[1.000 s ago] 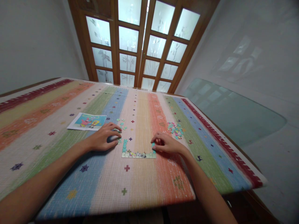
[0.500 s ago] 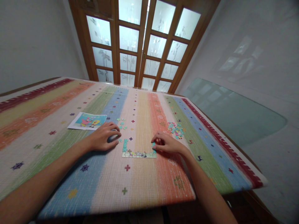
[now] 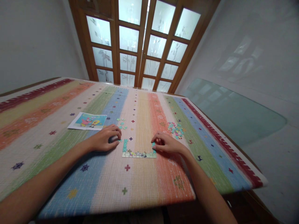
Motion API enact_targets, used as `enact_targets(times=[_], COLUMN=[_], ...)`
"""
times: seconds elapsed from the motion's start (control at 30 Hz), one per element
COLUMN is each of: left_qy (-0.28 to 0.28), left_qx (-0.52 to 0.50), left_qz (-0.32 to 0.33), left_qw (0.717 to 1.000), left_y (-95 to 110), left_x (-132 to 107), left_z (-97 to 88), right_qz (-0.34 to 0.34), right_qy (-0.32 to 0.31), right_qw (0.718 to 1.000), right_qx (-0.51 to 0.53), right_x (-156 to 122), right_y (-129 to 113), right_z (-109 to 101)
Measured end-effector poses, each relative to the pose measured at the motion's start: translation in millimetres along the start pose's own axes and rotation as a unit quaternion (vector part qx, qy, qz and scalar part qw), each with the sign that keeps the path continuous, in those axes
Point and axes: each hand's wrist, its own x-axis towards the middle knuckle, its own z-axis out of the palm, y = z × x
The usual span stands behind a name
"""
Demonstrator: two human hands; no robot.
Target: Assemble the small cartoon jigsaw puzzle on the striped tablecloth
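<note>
A jigsaw border [image 3: 137, 154] lies on the tablecloth in a U shape, its bottom row joined to a teal left column and a short right column. My right hand [image 3: 167, 143] is at the top of the right column, with thumb and forefinger closed on a small teal puzzle piece [image 3: 153, 144]. Left of the border, my left hand [image 3: 105, 139] rests with curved fingers and a gap between thumb and forefinger. A loose puzzle piece [image 3: 120, 141] lies at its fingertips; whether they touch it is unclear. Several more loose teal pieces [image 3: 121, 123] lie just beyond.
A pile of mixed puzzle pieces [image 3: 176, 130] lies beyond my right hand. The printed cartoon picture [image 3: 90, 120] lies flat past my left hand. A striped tablecloth [image 3: 140, 183] covers the table, with its front edge near me. Wooden glazed doors [image 3: 140, 46] stand behind.
The fingers of my left hand have come down slightly, narrowing the gap to the thumb. My right hand stays at the right column.
</note>
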Motion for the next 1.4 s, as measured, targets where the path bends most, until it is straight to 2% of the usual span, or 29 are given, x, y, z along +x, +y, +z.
enact_targets(times=[0.3,0.57,0.7,0.8,1.2,1.4], left_qy=[-0.021,0.026,0.043,0.068,0.117,0.096], left_qx=[0.008,-0.049,-0.118,-0.131,-0.089,-0.032], left_qz=[-0.012,-0.061,-0.090,-0.096,-0.104,-0.062], left_qw=[1.000,0.997,0.988,0.984,0.984,0.993], left_y=[0.5,5.0,7.6,9.6,11.9,10.2], left_x=[0.9,3.6,6.1,9.2,18.7,20.4], left_z=[-1.3,-3.7,0.6,6.5,25.0,28.4], right_qz=[-0.004,0.001,0.000,0.002,0.004,0.004], right_qy=[0.003,0.001,0.000,0.000,0.001,0.003], right_qw=[1.000,1.000,1.000,1.000,1.000,1.000], right_qx=[-0.001,0.003,0.001,-0.001,-0.004,0.004], right_x=[0.8,0.5,0.5,0.8,1.8,1.9], right_y=[0.9,0.2,-0.7,0.0,0.0,1.0], right_z=[0.4,0.3,0.2,0.3,0.5,1.0])
